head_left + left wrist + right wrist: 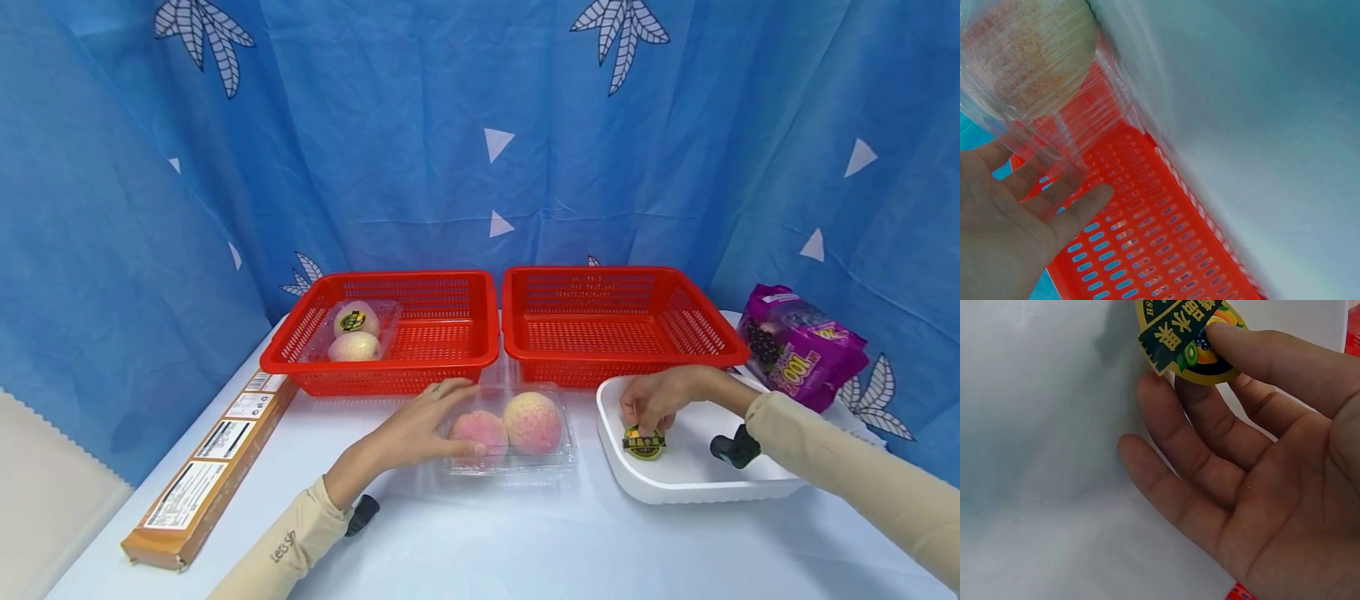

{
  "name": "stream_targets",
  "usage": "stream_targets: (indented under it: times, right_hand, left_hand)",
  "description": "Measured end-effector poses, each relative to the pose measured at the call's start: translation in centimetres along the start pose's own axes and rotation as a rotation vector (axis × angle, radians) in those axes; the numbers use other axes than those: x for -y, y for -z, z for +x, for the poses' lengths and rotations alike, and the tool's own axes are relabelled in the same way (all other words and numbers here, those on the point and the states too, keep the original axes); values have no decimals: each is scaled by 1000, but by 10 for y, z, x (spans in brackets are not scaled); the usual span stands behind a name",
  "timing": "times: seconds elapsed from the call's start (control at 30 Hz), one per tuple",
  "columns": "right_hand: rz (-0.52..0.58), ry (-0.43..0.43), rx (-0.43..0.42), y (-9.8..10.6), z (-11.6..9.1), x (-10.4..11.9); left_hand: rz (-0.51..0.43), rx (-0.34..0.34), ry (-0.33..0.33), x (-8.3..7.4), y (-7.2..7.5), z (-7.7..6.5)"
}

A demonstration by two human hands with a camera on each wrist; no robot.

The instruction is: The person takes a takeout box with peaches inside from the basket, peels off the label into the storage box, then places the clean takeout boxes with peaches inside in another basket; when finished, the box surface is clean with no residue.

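A clear plastic box (558, 460) with two pink-and-cream peaches (532, 421) stands on the table before the red baskets. My left hand (411, 429) lies at its left side, fingers spread toward the far edge and thumb near the front. In the left wrist view the fingers (1029, 178) meet the plastic, loosely extended rather than curled. Over the white tray (701, 487), my right hand (667, 396) pinches a round green-and-gold sticker (1188, 340) with fruit pictures and lettering. Its thumb lies on the printed face; the other fingers are behind or loosely bent.
Behind the box stand a left red basket (442, 337), holding another clear box of peaches (356, 346), and a right red basket (592, 333). A purple packet (806, 350) is at the far right. A long brown carton (210, 467) lies along the left.
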State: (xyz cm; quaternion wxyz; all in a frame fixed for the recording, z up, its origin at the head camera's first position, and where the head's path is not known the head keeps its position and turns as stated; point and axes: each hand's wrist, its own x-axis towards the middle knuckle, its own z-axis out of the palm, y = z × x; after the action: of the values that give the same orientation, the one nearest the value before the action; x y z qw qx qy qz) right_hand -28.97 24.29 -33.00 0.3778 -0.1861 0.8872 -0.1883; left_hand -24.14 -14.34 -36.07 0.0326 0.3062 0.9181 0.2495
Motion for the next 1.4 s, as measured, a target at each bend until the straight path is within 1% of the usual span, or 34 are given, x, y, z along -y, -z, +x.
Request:
stream_targets:
  times: [0.23, 0.4, 0.53, 0.6, 0.7, 0.83, 0.93, 1.1, 1.4]
  right_hand:
    - [-54, 20, -25, -5, 7, -2]
    - [-68, 0, -51, -9, 9, -1]
    - [-107, -9, -79, -12, 9, 0]
    - [-147, -15, -100, -13, 8, 1]
    - [-234, -39, -133, -14, 6, 1]
    - [-352, -100, -170, -14, 3, -1]
    - [-394, -155, -178, -13, 0, -3]
    - [-398, -195, -184, -14, -1, -6]
    - [-363, -148, -178, -15, -1, -8]
  left_hand:
    - [1, -3, -7, 0, 0, -1]
    - [4, -7, -15, 0, 0, -1]
    - [5, -8, -12, -1, 0, -1]
    - [6, -8, -11, -1, 1, -1]
    - [3, -7, -9, -1, 1, -1]
    - [4, -6, -3, -1, 1, -2]
    - [7, -4, 1, 0, 1, -1]
    - [11, 0, 2, 0, 1, -1]
    - [8, 1, 4, -1, 1, 0]
